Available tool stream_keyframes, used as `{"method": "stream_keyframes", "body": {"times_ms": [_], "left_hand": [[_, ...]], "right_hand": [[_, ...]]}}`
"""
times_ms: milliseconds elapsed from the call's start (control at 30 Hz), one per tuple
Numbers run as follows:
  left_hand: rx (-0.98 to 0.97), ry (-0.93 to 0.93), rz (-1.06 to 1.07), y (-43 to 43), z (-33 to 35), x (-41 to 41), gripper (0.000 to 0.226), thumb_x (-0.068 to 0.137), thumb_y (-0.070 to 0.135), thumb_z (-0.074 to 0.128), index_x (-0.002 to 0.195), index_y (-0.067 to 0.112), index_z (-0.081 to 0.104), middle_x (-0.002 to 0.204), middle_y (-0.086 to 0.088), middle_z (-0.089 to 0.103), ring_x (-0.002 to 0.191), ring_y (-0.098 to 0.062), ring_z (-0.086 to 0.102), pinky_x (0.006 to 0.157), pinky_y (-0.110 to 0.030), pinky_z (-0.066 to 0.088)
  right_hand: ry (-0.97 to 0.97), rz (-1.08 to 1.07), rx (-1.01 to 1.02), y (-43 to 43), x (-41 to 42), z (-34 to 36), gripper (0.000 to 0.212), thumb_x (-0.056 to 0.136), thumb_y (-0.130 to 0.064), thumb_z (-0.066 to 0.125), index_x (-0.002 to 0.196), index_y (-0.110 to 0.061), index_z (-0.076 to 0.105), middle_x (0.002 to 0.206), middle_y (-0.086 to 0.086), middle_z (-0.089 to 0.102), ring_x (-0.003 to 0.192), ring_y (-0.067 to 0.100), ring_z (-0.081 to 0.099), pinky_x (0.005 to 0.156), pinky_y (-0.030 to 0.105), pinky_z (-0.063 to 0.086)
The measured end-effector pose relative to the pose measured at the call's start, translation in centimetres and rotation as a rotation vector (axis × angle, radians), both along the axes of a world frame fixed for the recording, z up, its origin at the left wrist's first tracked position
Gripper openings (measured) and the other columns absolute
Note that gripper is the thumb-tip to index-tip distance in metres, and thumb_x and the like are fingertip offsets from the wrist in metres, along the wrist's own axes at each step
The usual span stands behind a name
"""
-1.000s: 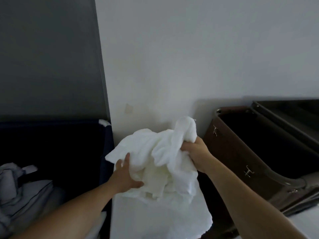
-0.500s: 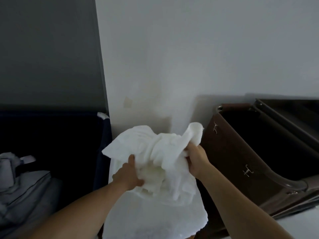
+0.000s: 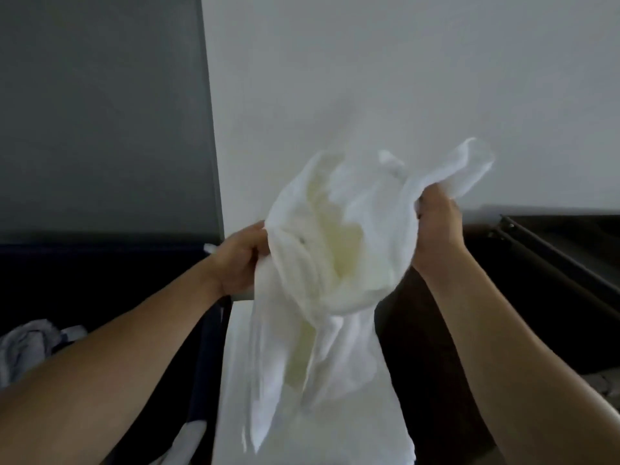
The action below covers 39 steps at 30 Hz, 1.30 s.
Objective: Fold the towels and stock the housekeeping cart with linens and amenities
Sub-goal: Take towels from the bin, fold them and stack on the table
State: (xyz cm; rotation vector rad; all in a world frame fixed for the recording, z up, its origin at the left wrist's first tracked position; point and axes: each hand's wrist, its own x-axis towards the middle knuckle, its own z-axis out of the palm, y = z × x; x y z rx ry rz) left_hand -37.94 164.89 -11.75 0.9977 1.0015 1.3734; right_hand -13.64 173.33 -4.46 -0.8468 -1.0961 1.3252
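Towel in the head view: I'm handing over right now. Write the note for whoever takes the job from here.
Left hand: grips the white towel at its left edge.
Right hand: grips the towel near its upper right corner; the corner sticks up past the hand.
Towel: held up in front of the wall, bunched and hanging, not folded.
Nearby: grey linen low on the left, brown container on the right.
Done: towel in hand. Left: spread it, fold it, stock the cart.

The towel (image 3: 335, 263) hides the left hand's (image 3: 240, 260) fingertips (its hanging folds are blurred).
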Motion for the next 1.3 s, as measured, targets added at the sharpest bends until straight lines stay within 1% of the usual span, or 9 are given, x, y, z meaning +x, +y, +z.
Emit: {"method": "stream_keyframes", "body": {"times_ms": [133,400,533,700,833,933,1067,1133,1300], "left_hand": [[0.06,-0.195,0.248,0.3,1.7,-0.8,0.028,0.075,0.0,0.036,0.059,0.014,0.055,0.065,-0.004,0.054,0.058,-0.024,0.055,0.056,-0.027,0.052],[-0.623,0.384,0.196,-1.8,-12.0,-1.4,0.006,0.086,0.003,0.051,0.087,0.003,0.057,0.089,-0.016,0.052,0.074,-0.026,0.053,0.065,-0.033,0.044],[-0.689,0.467,0.208,-4.0,-16.3,-0.6,0.029,0.088,0.039,0.06,0.1,0.013,0.067,0.098,-0.005,0.07,0.088,-0.026,0.067,0.075,-0.033,0.047],[-0.638,0.619,0.3,-4.2,-18.4,0.2,0.047,0.104,0.042,0.036,0.125,0.008,0.061,0.125,-0.012,0.063,0.116,-0.032,0.059,0.094,-0.034,0.047],[-0.608,0.707,0.332,-4.0,-18.4,1.3,0.045,0.104,0.043,0.035,0.108,0.01,0.067,0.104,-0.007,0.065,0.095,-0.025,0.061,0.085,-0.036,0.047],[-0.536,0.684,0.408,-2.5,-15.1,2.0,0.044,0.101,0.044,0.04,0.097,0.011,0.068,0.1,-0.01,0.067,0.087,-0.024,0.062,0.076,-0.032,0.048],[-0.418,0.157,0.488,0.4,-7.5,1.9,0.049,0.092,0.057,0.054,0.111,0.015,0.068,0.094,-0.007,0.075,0.084,-0.028,0.072,0.061,-0.03,0.056],[-0.374,0.072,0.437,0.9,-4.2,1.3,0.054,0.086,0.065,0.058,0.103,0.015,0.07,0.088,-0.007,0.077,0.075,-0.023,0.074,0.053,-0.027,0.056],[-0.204,0.546,0.306,1.1,-2.3,1.3,0.039,0.093,0.034,0.066,0.103,-0.004,0.063,0.096,-0.018,0.071,0.077,-0.031,0.069,0.068,-0.041,0.058]], "right_hand": [[-0.14,-0.072,0.023,2.0,0.4,1.9,0.016,0.089,-0.029,0.059,0.077,-0.018,0.058,0.069,-0.002,0.06,0.056,0.008,0.058,0.052,0.018,0.049],[-0.733,0.109,-0.375,4.6,0.6,-15.0,0.022,0.086,-0.01,0.069,0.105,-0.001,0.063,0.1,0.02,0.064,0.082,0.032,0.063,0.069,0.04,0.056],[-1.242,0.15,-0.104,2.5,1.0,-21.7,0.06,0.084,-0.031,0.073,0.136,-0.01,0.05,0.131,0.012,0.051,0.113,0.028,0.055,0.094,0.036,0.045],[-1.398,0.509,0.788,-1.6,-0.4,-24.5,0.086,0.076,-0.038,0.067,0.152,-0.035,0.026,0.162,-0.003,0.015,0.15,0.023,0.007,0.121,0.047,0.017],[-1.725,0.902,0.811,-3.6,-1.2,-26.7,0.07,0.08,-0.051,0.067,0.142,-0.04,0.038,0.146,-0.005,0.042,0.143,0.019,0.023,0.117,0.048,0.008],[-1.503,0.647,0.615,-2.3,-2.3,-24.2,0.036,0.089,-0.045,0.066,0.122,-0.032,0.065,0.123,-0.005,0.066,0.12,0.019,0.056,0.102,0.033,0.031],[-0.799,0.102,0.289,2.7,-2.8,-15.5,0.011,0.091,-0.017,0.067,0.099,-0.022,0.073,0.094,-0.004,0.074,0.088,0.009,0.066,0.073,0.024,0.043],[-0.55,0.01,0.216,4.0,-2.3,-11.6,0.025,0.09,-0.012,0.061,0.081,-0.034,0.069,0.074,-0.018,0.068,0.068,-0.007,0.061,0.061,0.014,0.044],[-0.801,0.248,0.137,4.3,-1.8,-11.8,0.036,0.08,0.0,0.066,0.104,-0.027,0.072,0.1,-0.004,0.072,0.094,0.016,0.066,0.08,0.02,0.052]]}}
